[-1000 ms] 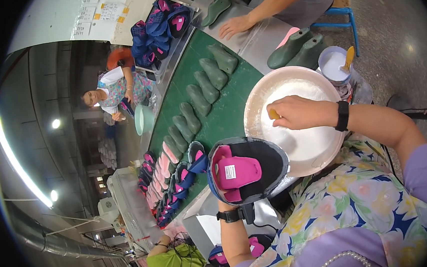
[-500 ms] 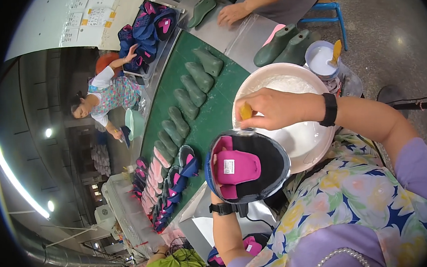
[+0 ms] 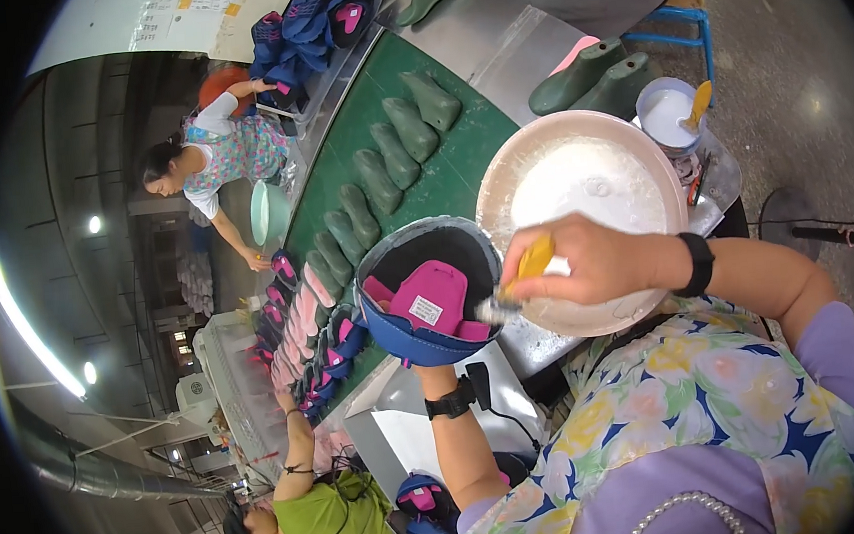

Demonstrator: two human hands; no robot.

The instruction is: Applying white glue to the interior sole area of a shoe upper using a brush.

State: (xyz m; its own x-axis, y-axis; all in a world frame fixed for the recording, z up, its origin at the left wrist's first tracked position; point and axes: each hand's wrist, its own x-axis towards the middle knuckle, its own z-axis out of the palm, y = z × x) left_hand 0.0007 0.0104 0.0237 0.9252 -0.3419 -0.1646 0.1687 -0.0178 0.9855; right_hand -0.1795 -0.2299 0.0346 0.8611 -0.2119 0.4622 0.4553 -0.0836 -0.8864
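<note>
A navy-blue shoe upper (image 3: pixel 407 336) with a magenta tongue (image 3: pixel 433 302) is held up in front of me, its open underside and dark rim facing up. My left hand (image 3: pixel 434 375) supports it from below; most of its fingers are hidden behind the upper. My right hand (image 3: pixel 587 259) is closed on a brush (image 3: pixel 535 258) with a yellow handle. Its pale bristles touch or nearly touch the upper's right inner edge. Right beside the hand is a pink basin (image 3: pixel 576 123) holding white liquid, partly covered by the hand and forearm.
Green shoe lasts (image 3: pixel 377 178) line a green conveyor belt (image 3: pixel 355 122), with shoe uppers farther down. A small tub (image 3: pixel 668 112) with another brush stands beyond the basin. Two larger lasts (image 3: pixel 578 76) lie near it. Co-workers sit or stand around the belt.
The brush has come down from over the basin to the upper's edge. The upper has moved left and turned. A co-worker in green now reaches toward the belt.
</note>
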